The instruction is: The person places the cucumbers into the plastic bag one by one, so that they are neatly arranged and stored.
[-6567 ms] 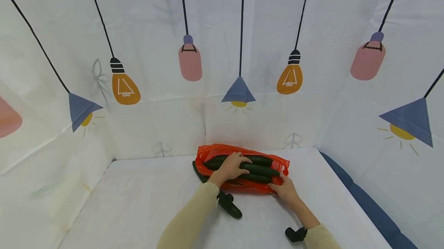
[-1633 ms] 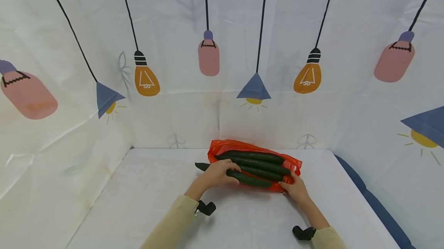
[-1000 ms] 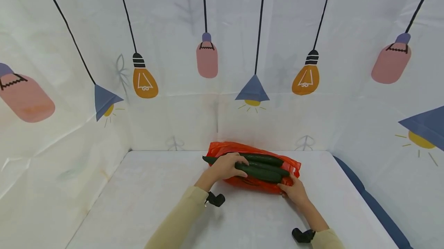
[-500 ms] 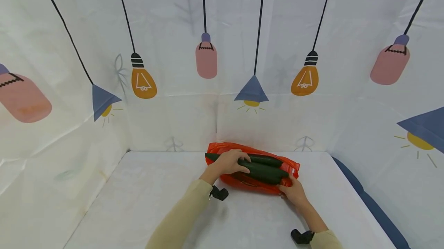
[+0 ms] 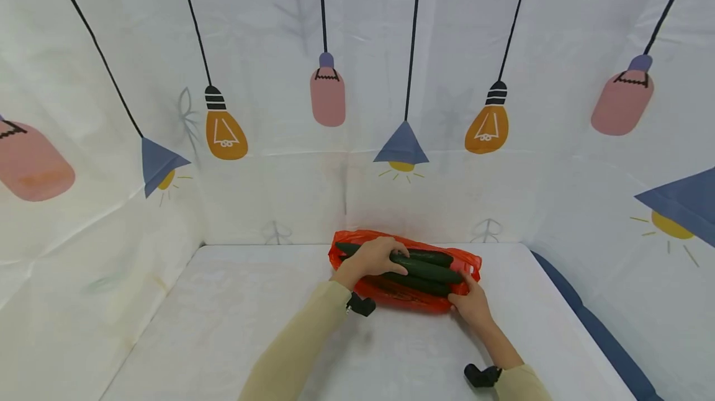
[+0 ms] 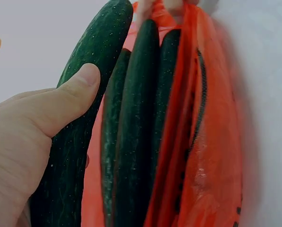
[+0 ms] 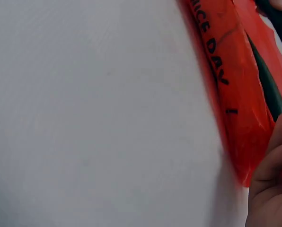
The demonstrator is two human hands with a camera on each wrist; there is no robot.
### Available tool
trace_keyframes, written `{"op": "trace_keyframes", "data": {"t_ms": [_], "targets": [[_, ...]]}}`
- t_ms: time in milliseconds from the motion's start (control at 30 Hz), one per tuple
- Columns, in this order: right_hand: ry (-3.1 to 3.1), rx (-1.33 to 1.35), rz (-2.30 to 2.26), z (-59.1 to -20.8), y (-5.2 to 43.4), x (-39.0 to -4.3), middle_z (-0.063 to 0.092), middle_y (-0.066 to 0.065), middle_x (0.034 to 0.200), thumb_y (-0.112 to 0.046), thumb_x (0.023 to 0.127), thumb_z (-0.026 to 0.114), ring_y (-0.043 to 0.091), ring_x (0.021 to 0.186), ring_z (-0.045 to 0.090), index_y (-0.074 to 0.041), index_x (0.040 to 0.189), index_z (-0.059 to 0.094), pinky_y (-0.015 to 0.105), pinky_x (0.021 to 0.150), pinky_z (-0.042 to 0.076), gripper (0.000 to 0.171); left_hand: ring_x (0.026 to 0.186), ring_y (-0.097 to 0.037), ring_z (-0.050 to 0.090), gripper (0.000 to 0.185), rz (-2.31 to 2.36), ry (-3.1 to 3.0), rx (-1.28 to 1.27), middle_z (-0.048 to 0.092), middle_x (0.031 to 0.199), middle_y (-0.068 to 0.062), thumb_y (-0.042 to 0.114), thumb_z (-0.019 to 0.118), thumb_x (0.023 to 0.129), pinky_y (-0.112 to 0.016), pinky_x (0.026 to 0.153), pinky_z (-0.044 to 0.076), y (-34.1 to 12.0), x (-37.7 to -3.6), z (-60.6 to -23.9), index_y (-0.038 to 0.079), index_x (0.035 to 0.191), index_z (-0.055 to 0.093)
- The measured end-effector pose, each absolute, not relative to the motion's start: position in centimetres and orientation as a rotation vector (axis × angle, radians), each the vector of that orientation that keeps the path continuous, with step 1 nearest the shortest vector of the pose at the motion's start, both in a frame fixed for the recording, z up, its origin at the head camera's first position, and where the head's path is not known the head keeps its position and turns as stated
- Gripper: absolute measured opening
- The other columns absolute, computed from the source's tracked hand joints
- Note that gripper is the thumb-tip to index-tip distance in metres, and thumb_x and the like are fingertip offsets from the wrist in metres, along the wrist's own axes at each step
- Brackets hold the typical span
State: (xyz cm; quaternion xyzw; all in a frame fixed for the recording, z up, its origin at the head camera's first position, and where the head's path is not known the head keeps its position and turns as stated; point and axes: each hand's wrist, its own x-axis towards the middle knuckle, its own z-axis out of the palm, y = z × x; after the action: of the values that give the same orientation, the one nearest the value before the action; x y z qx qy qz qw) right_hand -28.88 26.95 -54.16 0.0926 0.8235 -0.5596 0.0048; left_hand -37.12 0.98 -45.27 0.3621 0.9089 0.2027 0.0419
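My left hand grips a dark green cucumber, thumb across its near side, over the mouth of a red plastic bag. In the left wrist view, several cucumbers lie side by side inside the bag, to the right of the held one. My right hand pinches the bag at its right end, beside the cucumber tips. Part of that hand shows at the right edge of the right wrist view, its fingers bent on the red plastic. The left fingers behind the cucumber are hidden.
The bag lies at the back of a white table, close to a white curtain printed with lamps. A dark blue padded edge runs along the table's right side. Each wrist carries a small black camera.
The cucumber that lay under my left forearm is off the table. My left hand has carried a cucumber from the bag's front edge back over its opening. The right hand stays at the bag's end.
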Motion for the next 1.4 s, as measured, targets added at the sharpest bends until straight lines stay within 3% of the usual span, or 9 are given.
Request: {"op": "trace_keyframes", "data": {"t_ms": [533, 767, 867, 1400], "targets": [[2.688, 0.272, -1.778, -53.5, 27.0, -29.3, 0.043, 0.023, 0.13, 0.003, 0.084, 0.056, 0.025, 0.052, 0.053, -0.008, 0.151, 0.033, 0.031, 0.052, 0.049, 0.071, 0.089, -0.007, 0.054, 0.037, 0.73, 2.778, 1.0, 0.061, 0.105, 0.013, 0.046, 0.074, 0.083, -0.031, 0.081, 0.047, 1.5, -39.0, -46.5, 0.028, 0.115, 0.069], [2.624, 0.276, -1.777, -54.0, 27.2, -29.5, 0.04, 0.024, 0.134, 0.003, 0.085, 0.055, 0.023, 0.064, 0.057, -0.005, 0.15, 0.031, 0.029, 0.057, 0.051, 0.07, 0.083, -0.009, 0.052, 0.038, 0.778, 2.784, 1.016, 0.06, 0.098, 0.012, 0.044, 0.074, 0.084, -0.028, 0.073, 0.046, 1.4, -40.0, -47.7, 0.026, 0.117, 0.069], [2.588, 0.281, -1.799, -54.3, 27.2, -29.5, 0.039, 0.025, 0.134, 0.003, 0.085, 0.054, 0.022, 0.058, 0.057, -0.004, 0.15, 0.03, 0.029, 0.057, 0.052, 0.069, 0.082, -0.009, 0.052, 0.039, 0.773, 2.781, 1.02, 0.06, 0.097, 0.012, 0.044, 0.075, 0.083, -0.027, 0.072, 0.046, 1.5, -40.3, -47.9, 0.026, 0.117, 0.069], [2.56, 0.317, -1.794, -54.6, 27.2, -29.2, 0.037, 0.026, 0.133, 0.001, 0.087, 0.056, 0.02, 0.056, 0.056, -0.004, 0.151, 0.027, 0.029, 0.059, 0.053, 0.07, 0.086, -0.007, 0.054, 0.037, 0.768, 2.777, 1.059, 0.062, 0.103, 0.014, 0.046, 0.074, 0.083, -0.029, 0.078, 0.047, 2.8, -40.7, -48.3, 0.027, 0.114, 0.069]]}}
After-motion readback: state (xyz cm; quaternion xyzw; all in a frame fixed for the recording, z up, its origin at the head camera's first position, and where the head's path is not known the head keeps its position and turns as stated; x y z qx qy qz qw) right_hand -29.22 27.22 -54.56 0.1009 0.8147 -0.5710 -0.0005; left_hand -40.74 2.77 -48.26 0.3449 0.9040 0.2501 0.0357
